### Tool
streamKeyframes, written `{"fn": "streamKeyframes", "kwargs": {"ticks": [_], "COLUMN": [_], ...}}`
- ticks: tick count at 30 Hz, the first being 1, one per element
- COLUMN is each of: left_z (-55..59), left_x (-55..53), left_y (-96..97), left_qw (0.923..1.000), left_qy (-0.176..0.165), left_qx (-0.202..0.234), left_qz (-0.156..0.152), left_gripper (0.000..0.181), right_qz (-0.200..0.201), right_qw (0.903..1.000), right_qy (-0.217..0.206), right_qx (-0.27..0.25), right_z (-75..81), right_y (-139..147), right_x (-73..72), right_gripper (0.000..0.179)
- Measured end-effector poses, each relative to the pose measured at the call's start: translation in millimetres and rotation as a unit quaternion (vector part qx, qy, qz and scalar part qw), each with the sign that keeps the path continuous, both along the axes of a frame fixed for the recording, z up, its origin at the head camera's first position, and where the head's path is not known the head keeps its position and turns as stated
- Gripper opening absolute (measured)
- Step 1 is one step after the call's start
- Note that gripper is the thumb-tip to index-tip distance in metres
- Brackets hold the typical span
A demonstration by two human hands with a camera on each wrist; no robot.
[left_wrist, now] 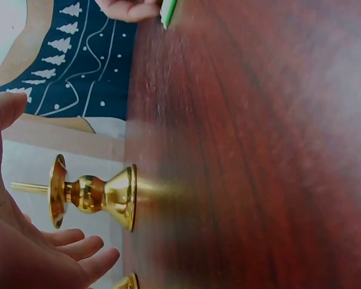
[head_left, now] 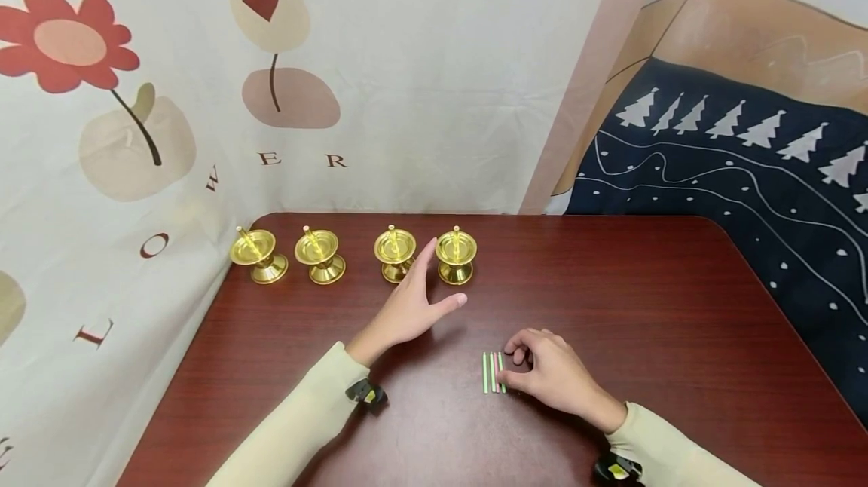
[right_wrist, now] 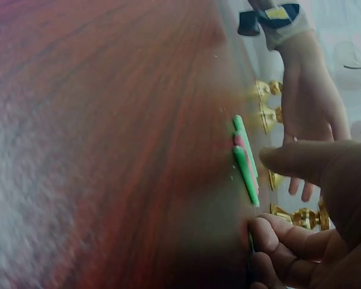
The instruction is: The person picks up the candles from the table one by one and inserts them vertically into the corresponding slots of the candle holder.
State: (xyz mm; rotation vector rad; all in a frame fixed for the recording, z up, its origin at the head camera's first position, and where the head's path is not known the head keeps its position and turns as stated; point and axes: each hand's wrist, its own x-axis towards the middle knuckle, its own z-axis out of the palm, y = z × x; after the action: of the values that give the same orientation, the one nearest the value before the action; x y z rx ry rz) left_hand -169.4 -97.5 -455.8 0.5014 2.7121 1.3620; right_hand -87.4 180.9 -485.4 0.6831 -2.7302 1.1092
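My left hand [head_left: 407, 310] reaches over the table with thumb and fingers spread, holding nothing. Its fingertips overlap the space between two brass candle holders [head_left: 456, 264] in the head view. In the left wrist view the nearest holder [left_wrist: 93, 192] has a round dish, a flared foot and a thin gold tube standing in its centre. On the table lie several thin green and pink candles [head_left: 484, 374], side by side. At their right end is my right hand [head_left: 552, 370], thumb by the candles [right_wrist: 246, 174] and apart from its bent fingers [right_wrist: 289, 241], which are low at the table.
Further brass candle holders [head_left: 319, 257] continue the row to the left, along the back of the dark red wooden table [head_left: 651, 306]. A pale printed cloth [head_left: 434, 80] hangs behind it, and a navy cloth with white trees [head_left: 759, 163] hangs on the right.
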Motion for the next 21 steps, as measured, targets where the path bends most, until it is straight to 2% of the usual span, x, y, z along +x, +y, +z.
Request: {"fn": "streamKeyframes", "kwargs": {"ticks": [3, 6, 15, 20, 21], "left_z": [-1.1, -3.2, -7.5, -9.8, -10.5], "left_x": [-6.6, -12.2, -22.3, -25.8, -26.5], "left_y": [3.0, 5.6, 13.4, 16.1, 16.2], "left_qw": [1.0, 0.9999, 0.9999, 0.9998, 0.9998], "left_qy": [0.005, 0.004, -0.004, -0.011, -0.011], "left_qx": [-0.006, -0.014, 0.001, 0.01, 0.012], "left_qz": [0.001, -0.002, -0.011, -0.012, -0.012], "left_gripper": [0.111, 0.111, 0.112, 0.11, 0.109], "right_qz": [-0.003, -0.01, 0.0, 0.011, 0.013], "right_qw": [0.9997, 0.9997, 0.9993, 0.9995, 0.9995], "right_qy": [0.025, 0.023, 0.035, 0.02, 0.017], "right_qx": [0.003, 0.007, 0.009, 0.02, 0.022], "right_z": [-6.8, -6.4, -35.2, -10.2, -10.2], "right_y": [-2, -3, 6, 4, 5], "right_x": [0.1, 0.8, -8.8, -2.0, -2.2], "right_gripper": [0.034, 0.035, 0.035, 0.031, 0.031]}}
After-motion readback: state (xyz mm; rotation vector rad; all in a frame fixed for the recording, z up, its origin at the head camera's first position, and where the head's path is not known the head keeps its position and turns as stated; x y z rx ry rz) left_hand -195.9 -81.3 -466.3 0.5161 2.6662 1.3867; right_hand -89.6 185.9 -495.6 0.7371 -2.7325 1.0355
